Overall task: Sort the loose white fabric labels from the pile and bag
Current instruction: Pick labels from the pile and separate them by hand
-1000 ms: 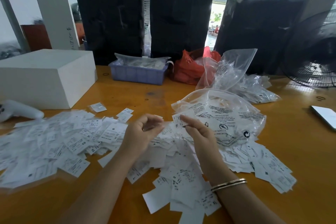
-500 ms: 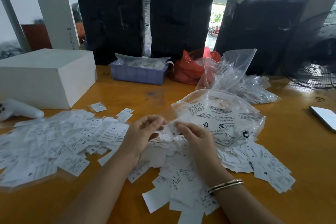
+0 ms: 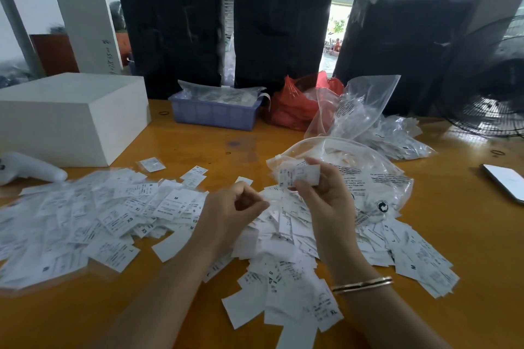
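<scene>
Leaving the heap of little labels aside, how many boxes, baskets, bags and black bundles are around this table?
White box: 1
Blue basket: 1
Red plastic bag: 1
Clear plastic bags, one by the right hand, one upright: at least 2; more lie crumpled behind
Tall black wrapped bundles: 3
Total: 8

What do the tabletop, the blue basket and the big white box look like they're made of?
Tabletop: likely varnished wood or laminate, orange-brown with a soft sheen. Blue basket: moulded plastic, matte, with ribbed walls. White box: possibly foam or painted board; plain matte faces, hard to tell.
</scene>
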